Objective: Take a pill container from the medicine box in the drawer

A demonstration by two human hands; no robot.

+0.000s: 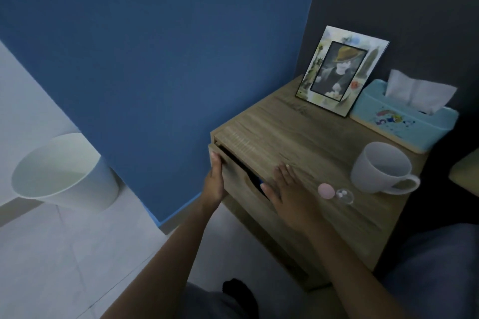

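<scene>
On top of a wooden nightstand (pixel 298 134), near its front edge, a small clear pill container (pixel 344 195) lies open beside its pink lid (pixel 326 190) (white pills inside). A white mug (pixel 381 167), tissue box (pixel 404 122) and photo frame (pixel 339 72) stand behind. The drawer (pixel 233 176) is slightly ajar. Left hand (pixel 214 184) grips its corner; right hand (pixel 287 189) rests flat, fingers spread, empty.

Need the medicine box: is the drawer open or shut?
Barely open: a dark gap shows behind the drawer front, left hand gripping its edge.
</scene>
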